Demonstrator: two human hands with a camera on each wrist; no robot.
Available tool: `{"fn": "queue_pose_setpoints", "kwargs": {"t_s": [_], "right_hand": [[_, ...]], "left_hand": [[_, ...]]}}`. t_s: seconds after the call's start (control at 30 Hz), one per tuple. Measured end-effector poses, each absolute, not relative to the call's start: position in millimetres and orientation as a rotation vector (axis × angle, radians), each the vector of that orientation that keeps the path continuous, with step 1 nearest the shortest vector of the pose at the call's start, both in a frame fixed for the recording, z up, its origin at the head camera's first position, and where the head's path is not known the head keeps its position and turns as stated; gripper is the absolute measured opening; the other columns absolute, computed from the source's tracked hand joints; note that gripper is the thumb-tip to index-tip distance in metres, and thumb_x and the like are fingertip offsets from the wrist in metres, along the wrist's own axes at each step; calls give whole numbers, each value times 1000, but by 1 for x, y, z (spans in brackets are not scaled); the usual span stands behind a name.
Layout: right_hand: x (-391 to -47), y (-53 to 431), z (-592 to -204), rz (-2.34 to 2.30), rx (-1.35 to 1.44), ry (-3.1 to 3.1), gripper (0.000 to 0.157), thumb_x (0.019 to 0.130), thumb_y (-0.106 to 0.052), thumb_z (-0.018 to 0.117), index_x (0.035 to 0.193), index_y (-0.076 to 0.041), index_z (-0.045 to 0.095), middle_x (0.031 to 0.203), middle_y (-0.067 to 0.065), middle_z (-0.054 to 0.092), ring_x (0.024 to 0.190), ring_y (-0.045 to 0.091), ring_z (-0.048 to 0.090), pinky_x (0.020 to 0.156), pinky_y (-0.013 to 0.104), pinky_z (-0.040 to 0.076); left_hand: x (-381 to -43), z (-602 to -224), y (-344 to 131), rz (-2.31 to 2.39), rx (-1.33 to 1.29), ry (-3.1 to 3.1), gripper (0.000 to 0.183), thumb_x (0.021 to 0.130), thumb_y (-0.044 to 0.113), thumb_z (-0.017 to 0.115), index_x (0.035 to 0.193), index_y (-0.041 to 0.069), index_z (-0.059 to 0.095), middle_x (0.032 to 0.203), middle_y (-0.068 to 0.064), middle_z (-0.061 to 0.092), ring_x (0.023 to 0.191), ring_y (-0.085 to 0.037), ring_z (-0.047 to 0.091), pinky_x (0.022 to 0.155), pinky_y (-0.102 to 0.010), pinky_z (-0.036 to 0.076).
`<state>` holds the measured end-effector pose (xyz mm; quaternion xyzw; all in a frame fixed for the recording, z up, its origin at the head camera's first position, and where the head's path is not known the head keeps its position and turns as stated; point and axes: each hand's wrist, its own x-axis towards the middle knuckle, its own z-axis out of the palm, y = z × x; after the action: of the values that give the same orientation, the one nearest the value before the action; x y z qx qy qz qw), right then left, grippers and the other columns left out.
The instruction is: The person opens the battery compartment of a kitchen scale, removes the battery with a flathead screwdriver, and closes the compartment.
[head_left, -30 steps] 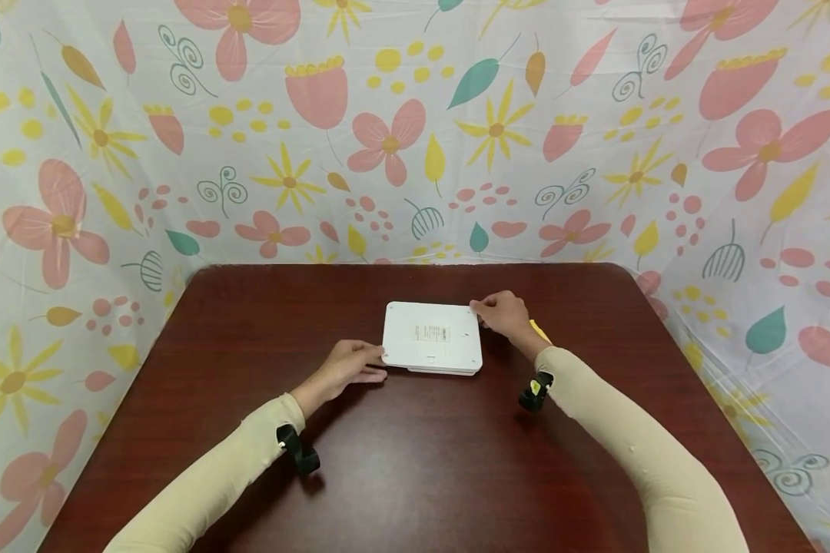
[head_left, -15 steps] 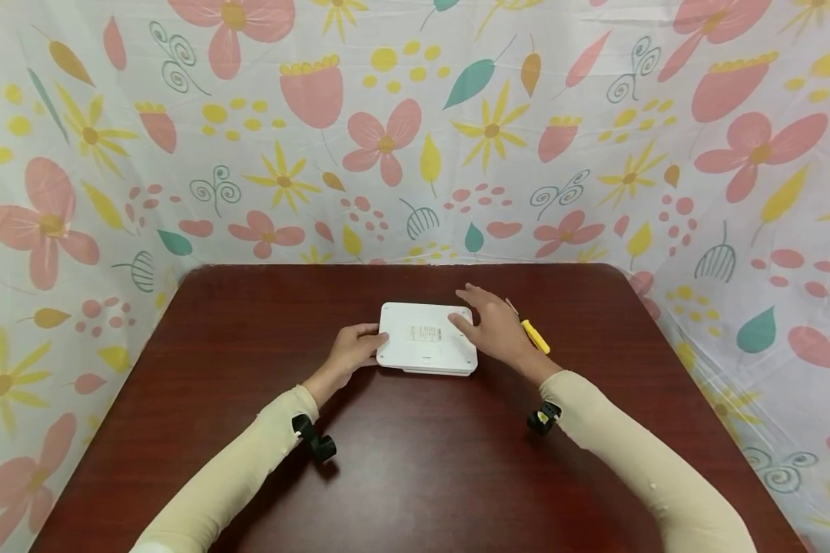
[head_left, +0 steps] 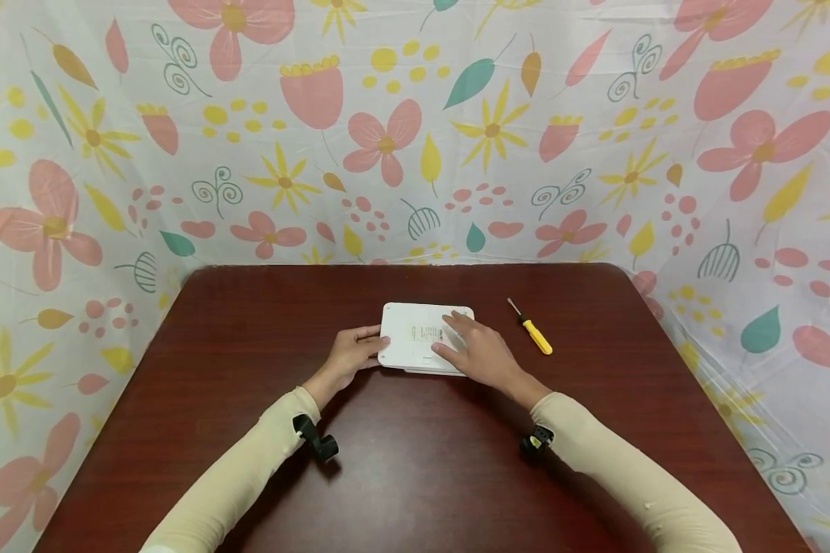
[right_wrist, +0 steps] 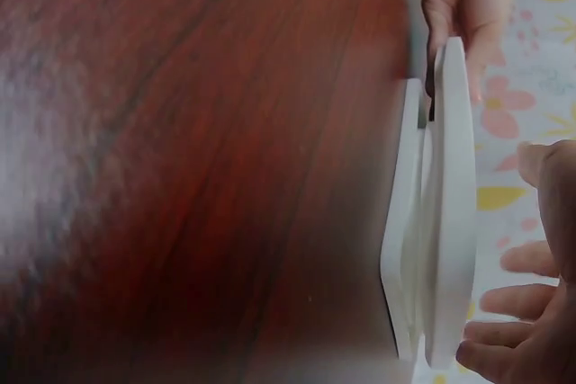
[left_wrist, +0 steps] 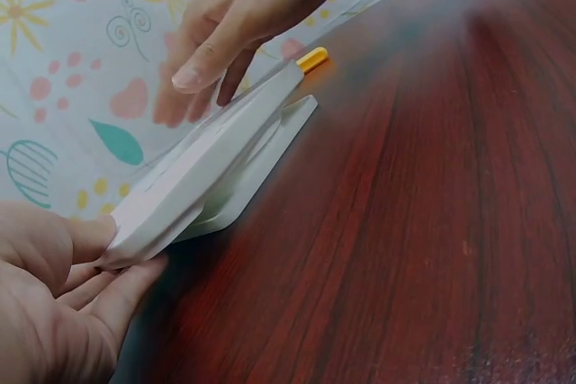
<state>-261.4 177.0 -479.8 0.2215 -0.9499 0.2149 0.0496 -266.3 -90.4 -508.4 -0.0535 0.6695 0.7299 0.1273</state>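
Note:
A flat white device with rounded corners, a printed label and corner screws lies face-down on the table. My left hand grips its left edge, thumb on top and fingers beneath. Over the device's right half, my right hand spreads its fingers. In the right wrist view those fingers lie close to the device's upper face, with one fingertip right at the near edge. Both wrist views show a thinner white plate under the thicker body, with a gap between them.
A screwdriver with a yellow handle lies on the dark red-brown table, right of the device. A floral curtain hangs behind the table's far edge and along both sides. Black wrist camera mounts stick out from the sleeves.
My right hand has left the device's far right corner and moved over its top, uncovering the screwdriver. The left hand has shifted up the left edge and put its thumb on top.

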Motion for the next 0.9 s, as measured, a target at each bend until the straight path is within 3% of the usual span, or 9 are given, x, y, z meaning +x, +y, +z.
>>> {"fn": "queue_pose_setpoints", "kwargs": {"t_s": [0.23,0.43,0.57,0.67,0.8,0.9], "right_hand": [[-261,172,-484,540,658,-2905,72,93,-63,65,130,-1,70,143,21,59,135,38,53,98,60,53],[-261,165,-480,436,641,-2946,79,86,-66,71,130,0,70,142,24,59,127,42,59,91,60,56],[-261,162,-476,379,623,-2984,81,83,-66,75,130,0,70,140,24,60,114,43,66,87,58,59],[-263,159,-472,312,647,-2993,78,82,-66,76,123,0,73,131,24,66,95,38,71,77,51,62],[-266,157,-469,217,702,-2972,71,81,-68,75,107,-1,76,111,21,72,71,26,65,59,40,59],[-267,157,-469,165,755,-2941,69,84,-67,74,102,0,76,105,20,72,69,26,64,58,41,58]], "left_hand": [[-268,-512,-91,2141,-134,1929,47,96,1,69,140,-10,55,126,-29,66,91,-19,70,76,-33,63],[-269,-512,-90,2147,-161,1913,47,96,1,69,140,-8,56,126,-27,67,90,-18,70,75,-32,63],[-268,-511,-90,2142,-160,1916,47,96,2,69,141,-8,56,125,-27,67,89,-18,70,75,-32,63],[-268,-510,-91,2145,-164,1915,47,96,2,70,140,-8,57,123,-26,69,87,-17,71,73,-32,63],[-267,-510,-91,2148,-161,1906,47,96,1,70,140,-8,56,123,-26,68,87,-17,71,73,-31,63],[-267,-509,-92,2151,-158,1901,48,96,2,69,141,-7,56,124,-25,68,87,-17,71,73,-31,63]]}}
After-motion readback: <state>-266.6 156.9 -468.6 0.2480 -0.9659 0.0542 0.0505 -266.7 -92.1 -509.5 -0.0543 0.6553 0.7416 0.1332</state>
